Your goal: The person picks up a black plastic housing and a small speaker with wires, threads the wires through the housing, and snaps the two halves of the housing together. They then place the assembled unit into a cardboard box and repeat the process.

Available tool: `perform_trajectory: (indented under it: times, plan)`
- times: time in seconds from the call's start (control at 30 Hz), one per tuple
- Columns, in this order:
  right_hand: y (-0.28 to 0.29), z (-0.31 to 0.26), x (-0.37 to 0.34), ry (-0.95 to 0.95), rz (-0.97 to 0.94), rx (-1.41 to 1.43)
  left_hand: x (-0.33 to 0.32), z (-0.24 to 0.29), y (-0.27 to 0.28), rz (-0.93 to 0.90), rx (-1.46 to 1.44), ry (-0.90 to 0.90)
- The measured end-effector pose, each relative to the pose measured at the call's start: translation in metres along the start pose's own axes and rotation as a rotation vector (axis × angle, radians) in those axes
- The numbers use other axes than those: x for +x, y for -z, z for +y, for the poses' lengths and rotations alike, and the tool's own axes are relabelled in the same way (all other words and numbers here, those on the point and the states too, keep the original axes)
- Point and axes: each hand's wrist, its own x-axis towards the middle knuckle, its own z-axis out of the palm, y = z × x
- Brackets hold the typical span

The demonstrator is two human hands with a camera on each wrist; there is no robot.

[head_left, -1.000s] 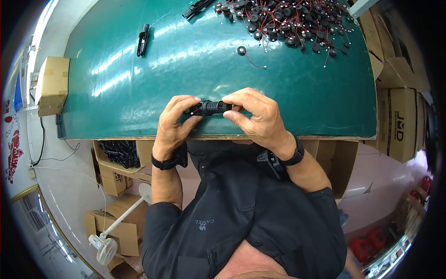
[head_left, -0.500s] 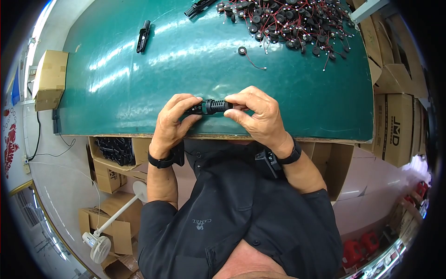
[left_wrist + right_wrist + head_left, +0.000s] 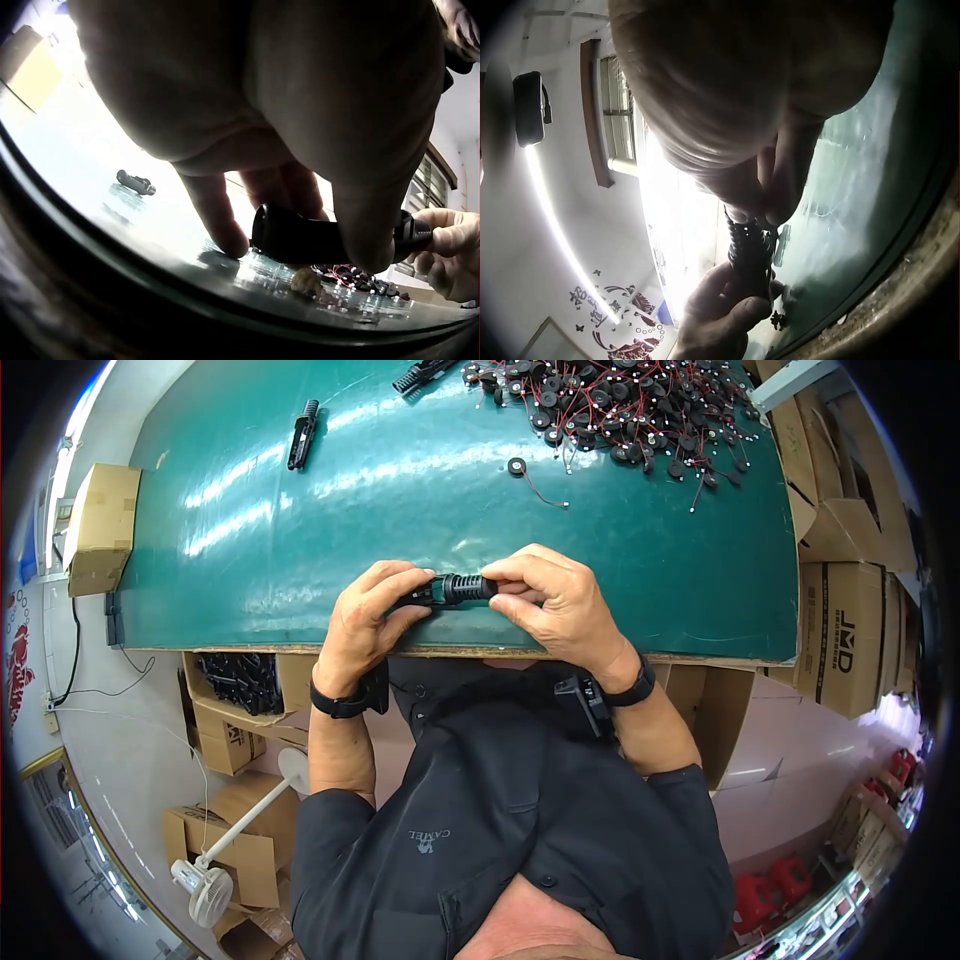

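A black plastic housing with a ribbed, round neck (image 3: 462, 589) lies sideways between the two hands, close over the table's near edge. My left hand (image 3: 365, 618) grips its wider, open-framed end between thumb and fingers. At the ribbed end, my right hand (image 3: 560, 605) pinches the tip with thumb and forefinger. In the left wrist view the smooth dark body of the housing (image 3: 300, 236) shows behind the thumb. The right wrist view shows the ribbed neck (image 3: 748, 244) running from the right fingertips down to the left hand.
A heap of round black discs with red wires (image 3: 620, 410) covers the far right of the green table (image 3: 400, 510); one wired disc (image 3: 517, 466) lies apart. Similar black housings (image 3: 303, 435) lie at the far left. Below the table stands a carton of black parts (image 3: 240, 682).
The housing has been turned about its length: a reddish bit and open coils showed on it earlier, and now its evenly ribbed side faces up. Both hands keep their hold.
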Motion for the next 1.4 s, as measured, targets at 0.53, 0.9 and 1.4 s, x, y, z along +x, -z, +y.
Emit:
perform_trajectory:
  times: [0.53,0.9,1.4]
  plan:
    - [-0.008,0.001,0.0,0.015,0.023,-0.036,-0.004,-0.005,0.0,-0.012,-0.049,0.025]
    - [-0.014,0.004,-0.006,0.077,0.066,-0.212,-0.005,-0.007,0.0,-0.021,-0.042,0.026]
    - [-0.017,0.014,-0.015,0.124,0.145,-0.278,0.053,0.011,0.101,-0.276,0.433,0.105]
